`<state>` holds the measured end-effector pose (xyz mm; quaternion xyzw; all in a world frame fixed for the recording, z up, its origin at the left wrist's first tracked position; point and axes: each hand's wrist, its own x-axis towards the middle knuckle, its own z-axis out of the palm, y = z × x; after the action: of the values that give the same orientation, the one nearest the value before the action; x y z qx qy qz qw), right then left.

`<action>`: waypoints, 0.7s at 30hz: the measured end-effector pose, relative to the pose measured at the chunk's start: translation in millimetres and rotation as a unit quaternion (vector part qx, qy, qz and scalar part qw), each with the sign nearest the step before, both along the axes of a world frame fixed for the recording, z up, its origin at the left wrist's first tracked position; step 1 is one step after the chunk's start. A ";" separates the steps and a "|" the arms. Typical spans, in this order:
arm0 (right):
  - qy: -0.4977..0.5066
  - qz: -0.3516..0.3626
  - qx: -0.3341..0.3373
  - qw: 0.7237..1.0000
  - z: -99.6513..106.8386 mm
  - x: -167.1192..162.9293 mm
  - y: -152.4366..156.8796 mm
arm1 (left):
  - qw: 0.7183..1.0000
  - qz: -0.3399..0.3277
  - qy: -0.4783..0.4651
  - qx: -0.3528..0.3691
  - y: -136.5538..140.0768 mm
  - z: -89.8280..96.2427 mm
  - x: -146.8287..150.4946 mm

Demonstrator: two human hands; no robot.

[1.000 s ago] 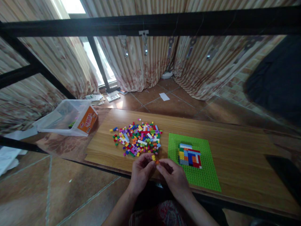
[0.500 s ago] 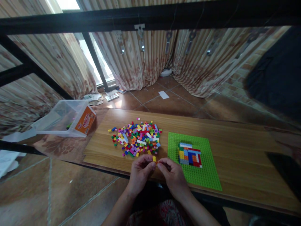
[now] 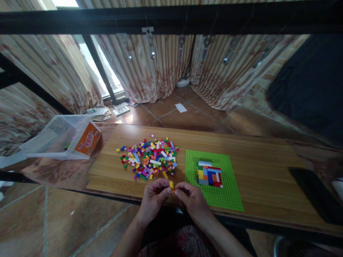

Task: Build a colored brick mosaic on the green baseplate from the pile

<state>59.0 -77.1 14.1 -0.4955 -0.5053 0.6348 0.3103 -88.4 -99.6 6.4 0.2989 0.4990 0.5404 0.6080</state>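
Note:
Over the near edge of the table, my left hand (image 3: pixel 153 198) pinches a small yellow toy brick (image 3: pixel 171 184) between thumb and fingers. My right hand (image 3: pixel 193 200) is closed in a pinch right beside it, its fingertips at a tiny orange brick (image 3: pixel 173 191) just under the yellow one. Whether the two bricks are joined is too small to tell. Right of my hands lies a green baseplate (image 3: pixel 227 196) bearing a low block of coloured bricks (image 3: pixel 209 174) in blue, red, white, yellow and orange.
A heap of loose mixed bricks (image 3: pixel 152 157) spreads over the wooden table (image 3: pixel 262 178), left of the baseplate. At the table's left end, a clear plastic bin (image 3: pixel 61 137) with an orange label lies tipped. A dark flat object (image 3: pixel 313 192) rests at the right.
The camera view has turned slightly to the right, so the table appears shifted left. Both hands keep their pinch on the small bricks, with only slight finger movement.

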 end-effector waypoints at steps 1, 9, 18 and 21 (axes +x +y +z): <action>0.000 0.002 -0.001 1.000 -0.1 0.5 0.0 | 1.000 -0.001 -0.002 0.001 -0.4 -0.1 -0.5; -0.015 0.008 -0.002 1.000 3.5 5.1 -1.5 | 1.000 -0.023 -0.005 0.004 -1.0 0.5 -2.3; -0.270 -0.035 0.320 0.907 20.2 70.4 36.8 | 1.000 0.008 0.008 0.002 2.1 -6.2 -1.1; -0.353 -0.027 0.360 0.863 19.6 92.7 53.9 | 1.000 0.005 0.010 0.002 2.3 -7.0 -1.0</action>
<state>151.6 -23.2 33.7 -0.5533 -0.7609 0.1831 0.2851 -89.5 -97.3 -0.6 0.3029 0.5053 0.5413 0.5999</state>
